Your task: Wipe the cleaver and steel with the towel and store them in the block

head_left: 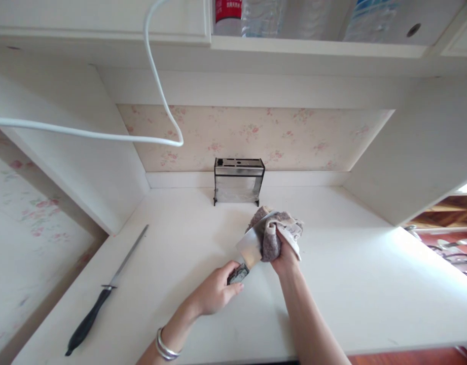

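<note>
My left hand (218, 289), with a silver bangle at the wrist, is closed around the dark handle of a cleaver (251, 246). The broad metal blade points up and to the right, away from me. A bunched grey-brown and white cloth (273, 248) is wrapped over the far part of the blade and hides it. My right hand (284, 256) grips this cloth against the blade; most of its fingers are hidden by the folds. Both hands are above the white counter, in front of the knife block.
A clear-sided knife block (239, 182) stands against the back wall. On the left lies a sharpening steel (107, 289) with a black handle. A white cable (157, 76) hangs across the upper left. Bottles (261, 17) stand on the shelf above the white counter (351, 289).
</note>
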The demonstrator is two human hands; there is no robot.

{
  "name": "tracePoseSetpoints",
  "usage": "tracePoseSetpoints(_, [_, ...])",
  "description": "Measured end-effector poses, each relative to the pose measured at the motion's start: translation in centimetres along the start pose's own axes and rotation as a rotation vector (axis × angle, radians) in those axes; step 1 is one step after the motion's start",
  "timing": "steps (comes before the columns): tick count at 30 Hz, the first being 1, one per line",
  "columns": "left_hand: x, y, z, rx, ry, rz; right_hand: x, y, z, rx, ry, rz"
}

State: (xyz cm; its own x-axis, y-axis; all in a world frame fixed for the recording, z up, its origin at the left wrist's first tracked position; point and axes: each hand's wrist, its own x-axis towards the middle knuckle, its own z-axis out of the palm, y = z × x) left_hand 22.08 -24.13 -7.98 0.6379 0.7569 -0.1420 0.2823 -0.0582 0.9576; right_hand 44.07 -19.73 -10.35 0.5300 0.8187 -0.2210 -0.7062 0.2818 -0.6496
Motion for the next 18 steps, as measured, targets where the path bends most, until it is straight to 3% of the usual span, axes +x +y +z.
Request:
tracePoseSetpoints(10, [-0.7, 0.1, -1.6, -0.015, -0.003, 0.01, 1.7, -2.2, -1.0, 0.15, -0.026, -0.061])
tracePoseSetpoints(16, [-0.7, -0.3, -1.5, -0.428, 0.014, 0.069, 1.4, -3.7, -1.3, 0.175, -0.009, -0.127])
tracePoseSetpoints(18, [-0.7, -0.8, -1.3, -0.673, 0.026, 0.087, 0.5, -3.8, -0.6, 0.146, -0.089, -0.132])
